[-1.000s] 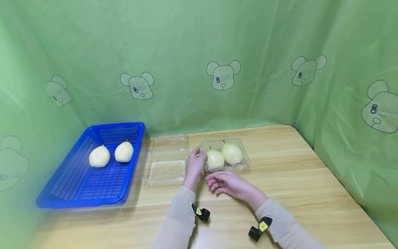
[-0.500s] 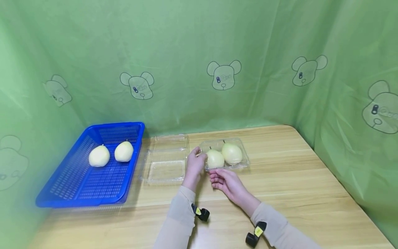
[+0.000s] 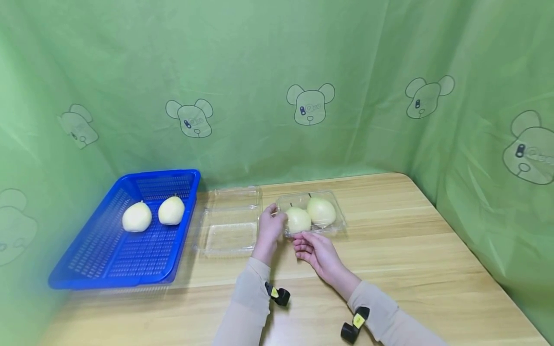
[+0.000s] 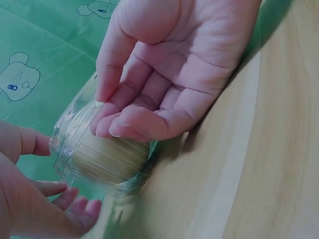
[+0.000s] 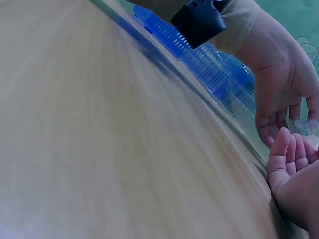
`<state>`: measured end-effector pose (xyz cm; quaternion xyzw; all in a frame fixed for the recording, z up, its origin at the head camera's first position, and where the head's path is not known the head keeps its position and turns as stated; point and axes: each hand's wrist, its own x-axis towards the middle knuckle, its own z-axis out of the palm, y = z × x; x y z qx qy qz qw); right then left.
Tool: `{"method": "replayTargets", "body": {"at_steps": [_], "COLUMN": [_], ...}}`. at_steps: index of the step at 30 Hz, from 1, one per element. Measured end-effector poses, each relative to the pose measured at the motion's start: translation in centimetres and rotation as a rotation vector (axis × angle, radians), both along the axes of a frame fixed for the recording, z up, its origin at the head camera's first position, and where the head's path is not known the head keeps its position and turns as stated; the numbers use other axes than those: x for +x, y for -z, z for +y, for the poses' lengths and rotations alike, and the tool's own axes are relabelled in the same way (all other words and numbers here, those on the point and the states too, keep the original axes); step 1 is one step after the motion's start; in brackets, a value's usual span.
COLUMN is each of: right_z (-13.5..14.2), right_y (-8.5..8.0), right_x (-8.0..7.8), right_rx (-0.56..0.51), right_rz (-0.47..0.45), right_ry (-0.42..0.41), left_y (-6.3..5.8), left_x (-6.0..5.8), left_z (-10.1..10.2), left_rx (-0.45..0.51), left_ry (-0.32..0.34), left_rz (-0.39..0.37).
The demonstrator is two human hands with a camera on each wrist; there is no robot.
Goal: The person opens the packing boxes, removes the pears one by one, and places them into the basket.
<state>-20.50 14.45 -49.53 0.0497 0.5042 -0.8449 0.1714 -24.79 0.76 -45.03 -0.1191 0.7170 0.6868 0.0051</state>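
A clear plastic clamshell box (image 3: 340, 222) has its lid over two pale yellow-green pears (image 3: 321, 212) on the wooden table. At the box's left end, my left hand (image 3: 271, 229) grips the edge, its thumb and fingers on either side in the left wrist view. My right hand (image 3: 321, 253) comes in from the front right and pinches the front rim near the left corner between thumb and forefinger. In the left wrist view the right hand's (image 4: 164, 94) other fingers curl inward, palm showing, partly covering a pear (image 4: 107, 162).
Left of the hands lies a second clear clamshell (image 3: 231, 235), opened flat with nothing in it. A blue plastic basket (image 3: 130, 264) with two more pears (image 3: 136, 217) stands at the far left. Green curtain (image 3: 251, 96) closes off the back and sides.
My right hand has moved up and slightly in to the box's front rim and now pinches it. The left hand has kept its place at the box's left end.
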Motion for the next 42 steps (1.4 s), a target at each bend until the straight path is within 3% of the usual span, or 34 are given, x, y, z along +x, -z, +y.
{"method": "replayTargets", "body": {"at_steps": [7,15,24,35,42], "right_z": [0.0,0.1,0.3,0.4,0.4], "right_y": [0.1,-0.2,0.0,0.3,0.1], "right_x": [-0.1,-0.4,-0.3,-0.3,-0.4], "right_rx": [0.002,-0.005,0.005,-0.005,0.024], "right_rz": [0.005,0.041,0.031,0.046,0.037], "right_ry": [0.009,-0.011,-0.013,-0.009,-0.002], "left_y": [-0.3,-0.9,-1.2,-1.1,-1.2], "left_x": [0.1,-0.3,-0.1,-0.1,-0.3], "left_z": [0.1,-0.1,-0.3,-0.6,-0.8], "left_rx": [-0.158,-0.071,-0.047,-0.081,-0.034], "left_ry": [-0.062,-0.020,-0.004,0.046,0.058], "left_rz": [0.038,0.036,0.055,0.058,0.023]}}
